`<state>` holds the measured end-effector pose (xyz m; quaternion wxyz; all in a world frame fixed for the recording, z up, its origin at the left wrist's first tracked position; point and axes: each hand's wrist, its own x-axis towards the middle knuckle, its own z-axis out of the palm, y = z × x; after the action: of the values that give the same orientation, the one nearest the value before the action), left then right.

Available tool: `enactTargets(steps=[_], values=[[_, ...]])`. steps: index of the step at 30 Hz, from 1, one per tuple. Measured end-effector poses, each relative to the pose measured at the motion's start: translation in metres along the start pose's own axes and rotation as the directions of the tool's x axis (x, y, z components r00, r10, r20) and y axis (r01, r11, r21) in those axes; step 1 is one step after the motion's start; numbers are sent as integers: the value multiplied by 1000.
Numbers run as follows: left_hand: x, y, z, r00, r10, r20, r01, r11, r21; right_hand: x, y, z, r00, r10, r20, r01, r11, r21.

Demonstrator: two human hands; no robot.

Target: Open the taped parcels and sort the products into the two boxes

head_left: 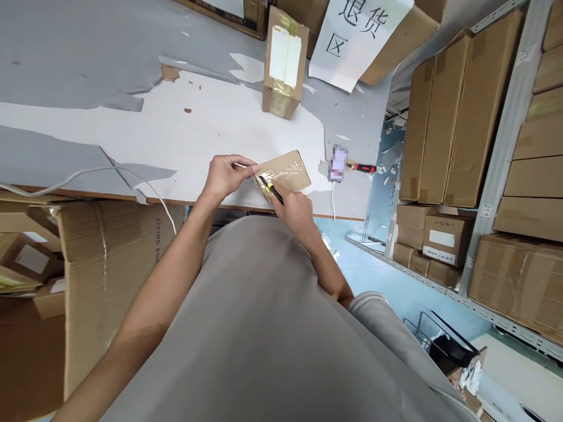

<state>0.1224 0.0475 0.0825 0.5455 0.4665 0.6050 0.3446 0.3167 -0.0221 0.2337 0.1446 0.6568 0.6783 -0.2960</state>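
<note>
A small brown cardboard package (288, 167), with shiny clear tape over it, lies near the front edge of the table. My left hand (225, 176) is closed at its left corner, thumb and fingers pinching the edge. In my right hand (297, 210) is a yellow and black utility knife (269, 185), its tip against the taped left end of the package. Whether the blade has gone through the tape I cannot tell. My right fingers partly cover the knife's handle and the package's lower edge.
A taped carton (288, 50) stands at the back beside a paper sign (352, 35). Right of my hands lie a blurred phone (338, 164) on a cable and a red-black handled tool (364, 168). A big open carton (118, 258) stands at left; shelves (486, 193) of boxes line the right.
</note>
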Motion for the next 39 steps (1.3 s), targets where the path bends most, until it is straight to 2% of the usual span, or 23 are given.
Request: enactTargets(steps=[11, 21, 29, 35, 39], values=[[0, 0, 1, 1000, 3, 6, -3, 1000, -19, 7, -27, -5, 995, 53, 80, -47, 996, -81], [-6, 12, 3, 999, -36, -19, 36, 999, 13, 6, -53, -2, 994, 112, 15, -108, 980, -166], [-6, 14, 6, 999, -44, -32, 44, 999, 11, 3, -59, -10, 992, 122, 23, -115, 973, -198], [-11, 15, 3, 999, -31, -41, 33, 999, 29, 18, -66, -10, 996, 84, 28, -77, 978, -193], [-13, 14, 2, 999, -38, -33, 39, 999, 22, 14, -62, -11, 993, 74, 90, -54, 977, -204]])
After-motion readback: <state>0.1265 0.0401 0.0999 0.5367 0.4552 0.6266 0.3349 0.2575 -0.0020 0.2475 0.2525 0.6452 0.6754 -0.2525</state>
